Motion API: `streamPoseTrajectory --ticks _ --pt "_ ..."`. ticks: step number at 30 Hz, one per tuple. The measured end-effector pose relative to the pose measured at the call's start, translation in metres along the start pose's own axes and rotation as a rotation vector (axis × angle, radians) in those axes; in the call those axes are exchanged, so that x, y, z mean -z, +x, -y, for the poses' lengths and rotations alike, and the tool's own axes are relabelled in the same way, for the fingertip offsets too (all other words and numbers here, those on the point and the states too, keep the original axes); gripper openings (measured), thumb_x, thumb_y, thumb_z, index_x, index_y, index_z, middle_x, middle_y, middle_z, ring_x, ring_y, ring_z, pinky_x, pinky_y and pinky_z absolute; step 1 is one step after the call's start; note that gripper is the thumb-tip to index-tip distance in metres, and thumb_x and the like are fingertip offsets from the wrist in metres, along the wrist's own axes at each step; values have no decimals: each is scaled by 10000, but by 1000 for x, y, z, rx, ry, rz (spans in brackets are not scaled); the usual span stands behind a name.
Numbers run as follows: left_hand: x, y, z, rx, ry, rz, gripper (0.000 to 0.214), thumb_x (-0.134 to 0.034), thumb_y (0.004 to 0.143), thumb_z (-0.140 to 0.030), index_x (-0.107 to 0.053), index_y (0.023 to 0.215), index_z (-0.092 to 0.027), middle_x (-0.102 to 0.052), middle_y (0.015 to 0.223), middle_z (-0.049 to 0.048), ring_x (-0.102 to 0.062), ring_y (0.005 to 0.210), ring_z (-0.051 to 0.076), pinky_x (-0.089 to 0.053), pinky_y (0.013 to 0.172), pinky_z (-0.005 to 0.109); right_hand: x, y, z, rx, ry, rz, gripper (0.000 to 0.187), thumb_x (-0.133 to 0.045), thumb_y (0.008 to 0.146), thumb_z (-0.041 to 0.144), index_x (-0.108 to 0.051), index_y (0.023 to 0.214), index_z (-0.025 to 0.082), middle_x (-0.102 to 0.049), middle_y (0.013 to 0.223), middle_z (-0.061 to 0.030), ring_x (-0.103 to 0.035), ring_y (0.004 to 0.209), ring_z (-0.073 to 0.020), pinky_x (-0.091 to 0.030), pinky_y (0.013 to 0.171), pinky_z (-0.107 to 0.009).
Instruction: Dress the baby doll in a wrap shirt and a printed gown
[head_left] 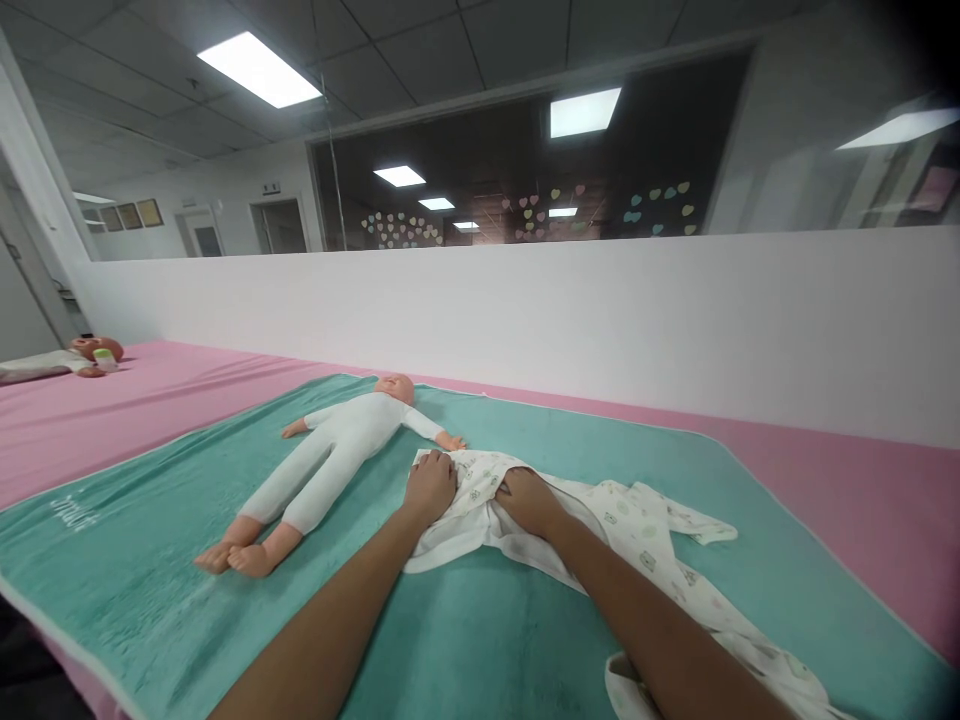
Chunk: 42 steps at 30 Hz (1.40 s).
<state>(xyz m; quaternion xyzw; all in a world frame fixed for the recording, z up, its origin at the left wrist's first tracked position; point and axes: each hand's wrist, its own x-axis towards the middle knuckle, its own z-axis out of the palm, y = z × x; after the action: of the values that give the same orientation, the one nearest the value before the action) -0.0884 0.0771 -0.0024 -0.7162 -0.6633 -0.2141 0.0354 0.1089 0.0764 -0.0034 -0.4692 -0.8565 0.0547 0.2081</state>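
Printed baby outfit (630,520) lies on green blanket (480,640), one end trailing under right forearm. Right hand (531,500): fingers curled into cloth opening, tips hidden, can't tell if pinching. Left hand (433,487): on outfit's far-left end, fingers close together, pinch unclear. Doll (352,430) in white, face-up, left of outfit. White wall (525,320) behind.

At my one o'clock, the baby garment (637,522) is white, printed with small scattered green and brownish motifs. At my eleven o'clock, the doll's suit (352,425) is plain white. Beneath both I see a teal towel (472,640), edged white; the sheet (840,475) at two o'clock is pink.
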Motion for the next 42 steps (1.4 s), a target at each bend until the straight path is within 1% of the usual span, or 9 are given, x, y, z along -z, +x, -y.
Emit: streamPoseTrajectory --ticks 11,16,20,25,27,31,35,39,42 --pt "0 1 2 -10 -28 12 206 -375 859 -250 -566 823 -180 -581 999 72 -493 982 214 -360 795 317 5 -3 3 -28 24 17 326 -362 866 327 -616 985 160 -635 1025 -96 -536 977 -212 -335 874 -306" --pt "0 2 4 -7 -25 16 191 -396 848 -250 -573 823 -184 -587 998 66 -500 979 203 -366 779 295 13 -16 -11 -48 29 47 397 -298 895 427 -588 1028 189 -620 1064 -79 -518 1019 -211 -339 902 -321" --pt "0 4 5 -21 -29 13 196 -390 841 -246 -574 811 -187 -588 1001 69 -499 979 213 -365 772 309 23 -41 -34 -62 11 123 548 -217 898 522 -415 1305 213 -419 1372 -59 -347 1262 -209 -239 1042 -345" --pt "-1 5 5 -33 -52 10 199 -388 829 -256 -571 788 -188 -590 978 71 -502 968 228 -372 777 335 37 -80 -56 -288 -31 157 718 -175 866 610 -212 1421 155 -118 1504 -42 -86 1378 -218 -125 1115 -368" --pt "0 4 4 -27 -57 2 206 -383 826 -256 -570 780 -186 -589 982 78 -504 968 233 -367 805 358 45 -92 -55 -309 -8 133 711 -227 854 619 -277 1402 169 -161 1495 -45 -128 1371 -231 -137 1115 -378" --pt "2 2 1 -8 -52 1 226 -361 828 -258 -565 763 -187 -592 981 84 -505 975 251 -336 861 443 71 -108 -60 -271 202 -44 487 -315 862 554 -532 1211 293 -493 1323 9 -436 1216 -197 -306 1038 -324" --pt "2 2 2 -9 -44 13 225 -350 828 -266 -558 771 -199 -592 984 73 -501 985 251 -330 868 473 104 -136 -107 -665 120 -421 388 -381 824 516 -600 991 242 -643 1054 -39 -595 915 -210 -449 775 -328" --pt "0 5 3 -7 -38 18 219 -352 824 -281 -553 781 -206 -589 993 69 -495 993 253 -327 877 485 122 -182 -163 -933 -97 -248 438 -413 751 603 -563 720 193 -648 774 -87 -579 643 -228 -393 564 -333" --pt "-2 6 4 -21 -34 27 230 -343 828 -295 -552 783 -213 -587 999 68 -494 996 254 -332 877 482 123 -199 -174 -962 -83 -175 464 -379 753 638 -528 665 208 -629 702 -65 -566 619 -223 -365 537 -315"
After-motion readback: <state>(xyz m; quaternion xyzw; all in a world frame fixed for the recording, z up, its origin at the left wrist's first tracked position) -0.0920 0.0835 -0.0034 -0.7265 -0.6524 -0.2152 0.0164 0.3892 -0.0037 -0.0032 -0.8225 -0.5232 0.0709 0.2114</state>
